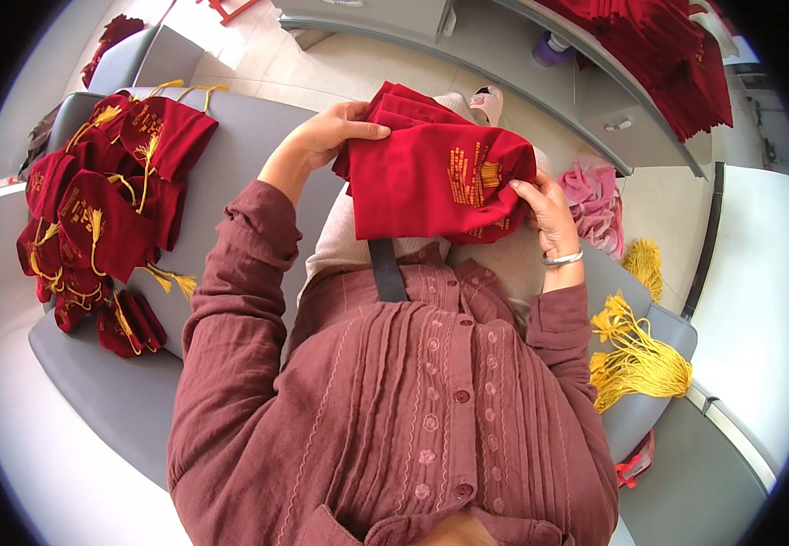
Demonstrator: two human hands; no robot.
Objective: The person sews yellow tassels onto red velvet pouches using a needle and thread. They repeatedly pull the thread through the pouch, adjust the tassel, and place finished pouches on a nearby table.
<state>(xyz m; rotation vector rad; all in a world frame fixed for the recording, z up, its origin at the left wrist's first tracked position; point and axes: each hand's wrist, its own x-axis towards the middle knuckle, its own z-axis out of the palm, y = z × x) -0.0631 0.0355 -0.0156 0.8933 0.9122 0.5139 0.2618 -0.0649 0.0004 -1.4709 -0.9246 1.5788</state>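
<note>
A stack of red velvet-like fabric pieces (401, 181), with yellow printed writing on the top one, lies across my lap. My left hand (339, 130) grips its far left side, thumb on top. At the right edge my right hand (546, 208), with a silver bangle at the wrist, pinches the printed end, where the cloth is bunched. To my left, a pile of red fabric pouches (104, 211) with yellow cords and tassels rests on the grey seat. Beside my right arm lies a bundle of yellow tasselled cords (647, 368).
A grey padded seat (251, 109) extends at my left. Ahead stands a grey cabinet (538, 95) with more red fabric (660, 54) on top. Pink cloth (592, 205) and another yellow cord bundle (642, 267) are at the right. A white surface (749, 252) stands beyond them.
</note>
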